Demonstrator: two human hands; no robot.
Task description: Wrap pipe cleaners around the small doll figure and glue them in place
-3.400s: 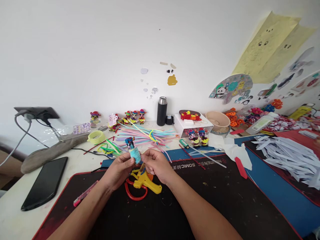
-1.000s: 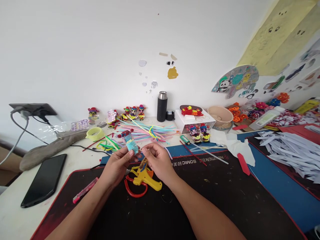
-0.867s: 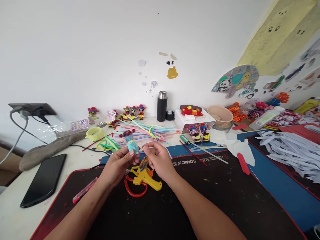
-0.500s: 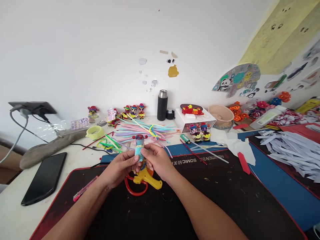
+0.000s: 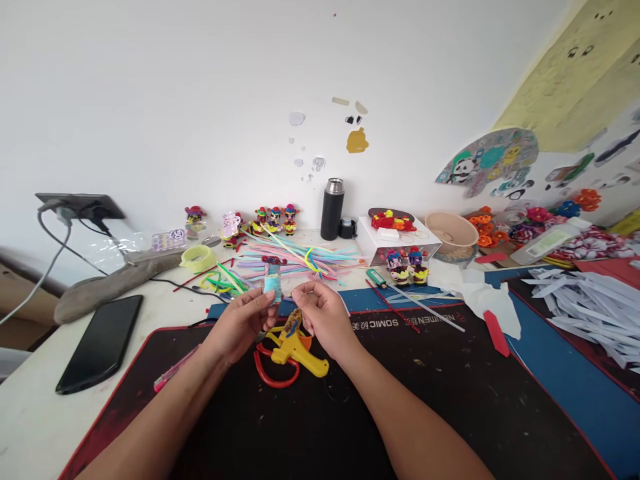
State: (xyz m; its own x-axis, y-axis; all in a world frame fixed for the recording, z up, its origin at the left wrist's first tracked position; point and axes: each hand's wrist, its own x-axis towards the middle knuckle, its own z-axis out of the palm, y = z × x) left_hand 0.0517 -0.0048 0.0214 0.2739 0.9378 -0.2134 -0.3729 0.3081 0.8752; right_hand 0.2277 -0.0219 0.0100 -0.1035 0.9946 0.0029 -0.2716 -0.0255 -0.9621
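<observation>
A small pipe-cleaner doll point(image 5: 273, 280), light blue with a red top, stands upright in my left hand point(image 5: 245, 319), pinched between thumb and fingers. Just to its right, apart from the doll, is my right hand point(image 5: 323, 317). Its thumb and forefinger are pressed together; whatever they hold is too small or hidden to make out. Below both hands a yellow glue gun point(image 5: 300, 355) lies on the black mat, its stained tip by my right fingers. Partly under it rests a pair of red-handled scissors point(image 5: 277, 383).
Loose pastel pipe cleaners point(image 5: 250, 267) lie behind my hands. Finished dolls point(image 5: 275, 220) line the wall near a black thermos point(image 5: 332, 210). A phone point(image 5: 100, 343) and pink cutter point(image 5: 175, 368) lie left. White paper strips point(image 5: 585, 307) are heaped right, beyond a white box point(image 5: 400, 240).
My right hand has come off the doll and moved right. My left hand keeps the doll, now slightly further left and higher. The view has turned a little left.
</observation>
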